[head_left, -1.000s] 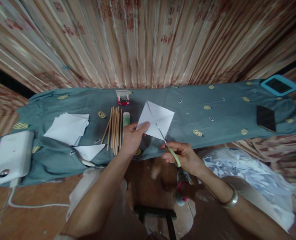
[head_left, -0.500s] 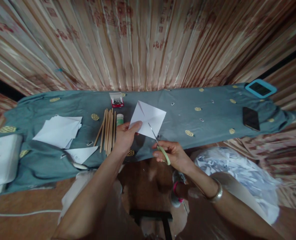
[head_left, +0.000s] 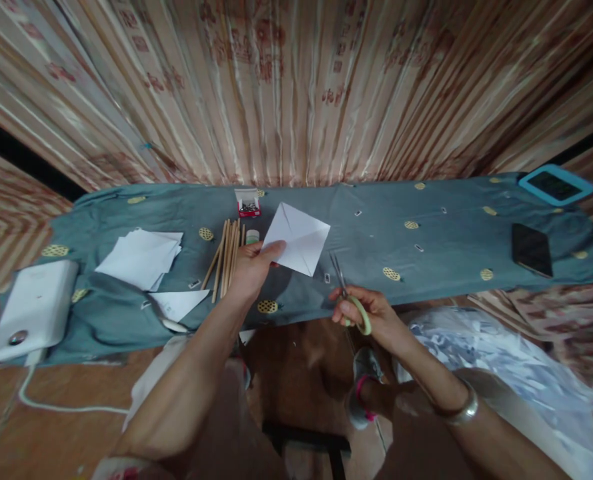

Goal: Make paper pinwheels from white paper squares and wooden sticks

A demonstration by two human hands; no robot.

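Observation:
My left hand (head_left: 254, 265) pinches the left corner of a square sheet of white paper (head_left: 301, 235), thumb on top. Crease or cut lines run from the sheet's corners toward its middle. To the right, my right hand (head_left: 369, 312) has its fingers in the handles of green-handled scissors (head_left: 360, 311). Their blades point up and away, slightly parted and apart from the paper. Close to my left hand lie several thin wooden sticks (head_left: 229, 257) and a small container with a pale lid (head_left: 252, 236).
A stack of white paper (head_left: 140, 259) and a folded white piece (head_left: 181, 305) lie on the left. Behind the sticks stands a small red box (head_left: 248, 205) of metal bits. A white device (head_left: 36, 307), a phone (head_left: 532, 250), a blue-framed tablet (head_left: 556, 185) and a bag of scraps (head_left: 501, 360) surround.
My right hand has drawn the scissors rightward, away from the paper's lower edge. The sheet stays in my left hand. The whole view has shifted a little.

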